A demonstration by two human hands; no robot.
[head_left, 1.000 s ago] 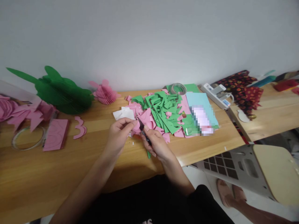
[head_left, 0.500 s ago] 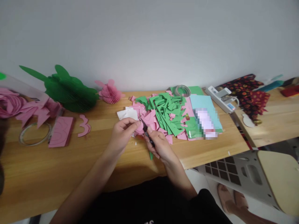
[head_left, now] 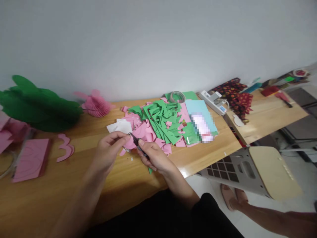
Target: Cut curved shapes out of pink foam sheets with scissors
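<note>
While the left hand (head_left: 109, 148) pinches a small pink paper piece (head_left: 129, 142) between thumb and fingertips, the right hand (head_left: 153, 157) is closed around dark scissors (head_left: 135, 141), whose blades meet the piece's edge. Both are held just above the wooden table (head_left: 74, 185), near a heap of pink and green paper scraps (head_left: 160, 122). A white paper (head_left: 120, 126) lies just behind.

Soft, even daylight, slightly blurred throughout

Diffuse light falls flat on the pale wall (head_left: 158, 39) and the wooden surface (head_left: 37, 198), with a glossy glare spot near its front edge and a faint shadow under the forearms. The left side smears with blur, and wide-angle distortion bends the edges.
</note>
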